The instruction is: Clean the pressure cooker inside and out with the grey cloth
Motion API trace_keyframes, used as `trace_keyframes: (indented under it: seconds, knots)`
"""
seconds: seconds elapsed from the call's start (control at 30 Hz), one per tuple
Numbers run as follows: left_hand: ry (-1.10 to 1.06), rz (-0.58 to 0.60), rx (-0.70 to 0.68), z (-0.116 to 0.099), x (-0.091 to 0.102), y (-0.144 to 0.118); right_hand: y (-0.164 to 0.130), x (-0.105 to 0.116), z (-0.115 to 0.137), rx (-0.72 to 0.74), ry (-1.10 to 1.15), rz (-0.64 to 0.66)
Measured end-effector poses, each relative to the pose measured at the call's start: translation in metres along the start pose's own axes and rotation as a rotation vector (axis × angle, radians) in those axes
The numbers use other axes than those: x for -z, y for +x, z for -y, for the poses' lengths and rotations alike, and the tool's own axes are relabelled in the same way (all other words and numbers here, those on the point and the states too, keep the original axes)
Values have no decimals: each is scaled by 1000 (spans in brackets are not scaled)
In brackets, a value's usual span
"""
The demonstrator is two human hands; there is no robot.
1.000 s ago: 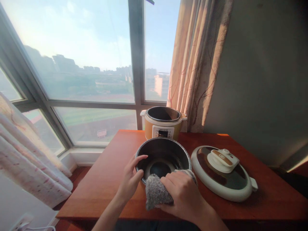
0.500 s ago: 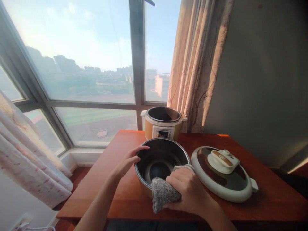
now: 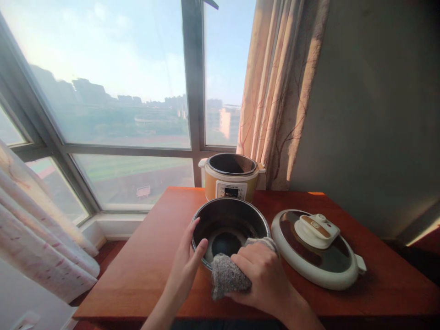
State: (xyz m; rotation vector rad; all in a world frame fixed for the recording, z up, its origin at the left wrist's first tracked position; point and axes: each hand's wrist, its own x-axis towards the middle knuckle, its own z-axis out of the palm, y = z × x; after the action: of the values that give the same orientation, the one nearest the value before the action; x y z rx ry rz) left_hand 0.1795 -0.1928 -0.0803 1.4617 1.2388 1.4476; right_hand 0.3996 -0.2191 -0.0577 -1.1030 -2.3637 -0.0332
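A dark metal inner pot (image 3: 229,219) sits on the red-brown wooden table (image 3: 147,266), close to its near edge. My left hand (image 3: 185,270) rests against the pot's left rim, thumb on the rim's inside. My right hand (image 3: 263,277) grips a grey cloth (image 3: 227,277) pressed over the pot's near rim, part of the cloth hanging outside. Behind the pot stands a yellow and white electric cooker body (image 3: 231,178) without its lid. Its round white and dark lid (image 3: 318,247) lies flat on the table to the right of the pot.
A large window (image 3: 113,91) fills the wall behind the table. A beige patterned curtain (image 3: 278,91) hangs at the back right beside a grey wall (image 3: 378,114). Another light curtain (image 3: 41,238) hangs at the left, off the table.
My left hand slid from the far left rim down to the near left rim of the pot. My right hand with the cloth shifted slightly left along the near rim.
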Motion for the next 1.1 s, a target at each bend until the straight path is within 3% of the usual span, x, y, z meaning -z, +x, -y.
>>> trace_keyframes:
  seconds: [0.17, 0.47, 0.67, 0.8, 1.1]
  knots:
    - [124, -71, -19, -3, -15, -23, 2, 4, 15, -78, -20, 38]
    - [81, 22, 10, -6, -1, -5, 9, -13, 43, -104, -89, -69]
    - [142, 115, -115, -9, 7, 11, 7, -9, 35, -27, -84, -26]
    - [131, 251, -130, -9, 15, 29, 2, 0, 25, 13, -76, 54]
    - [2, 475, 93, -7, 33, 66, -11, 19, -13, 123, 46, 113]
